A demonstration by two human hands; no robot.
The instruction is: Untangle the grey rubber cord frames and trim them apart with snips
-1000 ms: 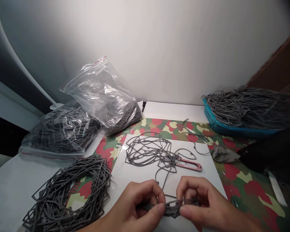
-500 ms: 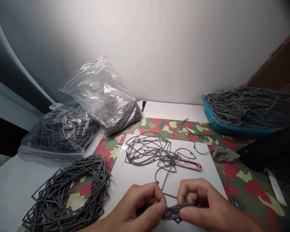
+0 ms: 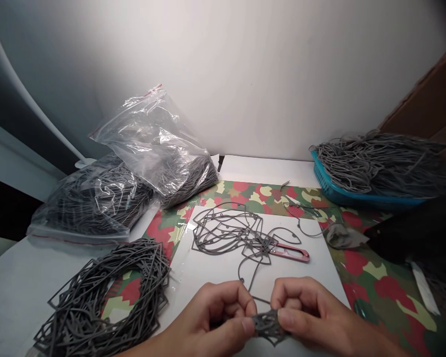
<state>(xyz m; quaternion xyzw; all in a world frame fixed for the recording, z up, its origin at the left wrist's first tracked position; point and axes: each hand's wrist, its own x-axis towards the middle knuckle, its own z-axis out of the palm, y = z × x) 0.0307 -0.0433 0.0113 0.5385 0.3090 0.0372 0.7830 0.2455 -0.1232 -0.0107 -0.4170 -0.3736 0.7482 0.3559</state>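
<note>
Low in front of me, a small bundle of thin grey rubber gaskets [image 3: 269, 326] is stretched between my two hands. My left hand [image 3: 223, 312] pinches its left end between thumb and curled fingers. The right end is pinched by my right hand [image 3: 308, 315]. Just beyond my fingers, a loose tangle of grey gaskets [image 3: 223, 245] lies on a white sheet [image 3: 301, 287]. A pink snips-like tool [image 3: 292, 252] rests at the tangle's right side, its tip covered by strands. One strand runs from the tangle down toward my hands.
A thick ring of piled gaskets [image 3: 74, 302] lies at front left. Behind it are clear zip bags [image 3: 96, 198] full of grey strands. A blue basket [image 3: 327, 188] heaped with strands stands at back right, near a black object [image 3: 405, 238]. A patterned mat [image 3: 390, 292] lies beneath the sheet.
The gasket bundle has turned so its flat, open-patterned face shows more toward me. Both hands keep their pinch and have shifted only slightly.
</note>
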